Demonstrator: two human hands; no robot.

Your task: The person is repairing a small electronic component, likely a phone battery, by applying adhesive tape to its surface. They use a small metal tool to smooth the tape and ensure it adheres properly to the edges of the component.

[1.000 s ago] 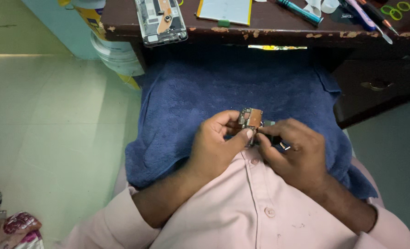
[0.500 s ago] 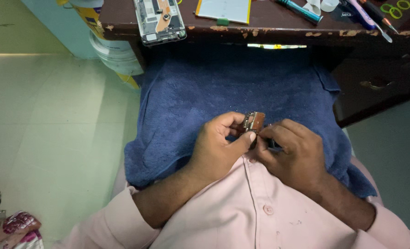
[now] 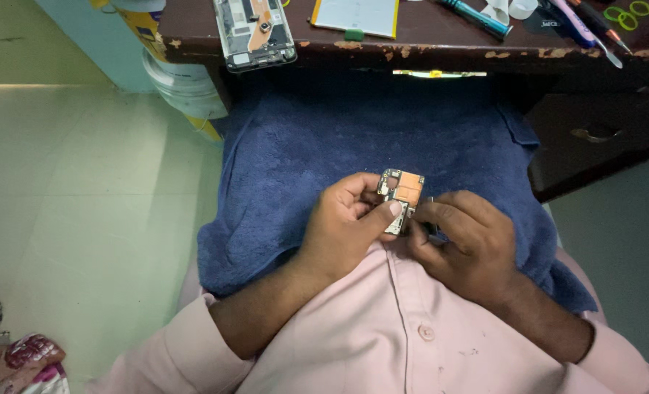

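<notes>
Thing: a small phone circuit board (image 3: 401,195), irregular in outline.
Colour: orange-copper patches across its upper face, with dark and silvery parts at its left edge and lower end.
Pose: it stood tilted, its face turned up toward the wearer.
Place: it was held above a dark blue towel (image 3: 324,146), between the two hands.

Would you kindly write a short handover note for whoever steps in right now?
Left hand: pinches the small circuit board over the blue towel on the lap.
Right hand: against the board's right edge, closed around a dark tool that is mostly hidden.
On the desk: the opened phone frame, a flat battery and a teal screwdriver.
Done: board is out of the frame.
Left: board is not yet back in it.
</notes>
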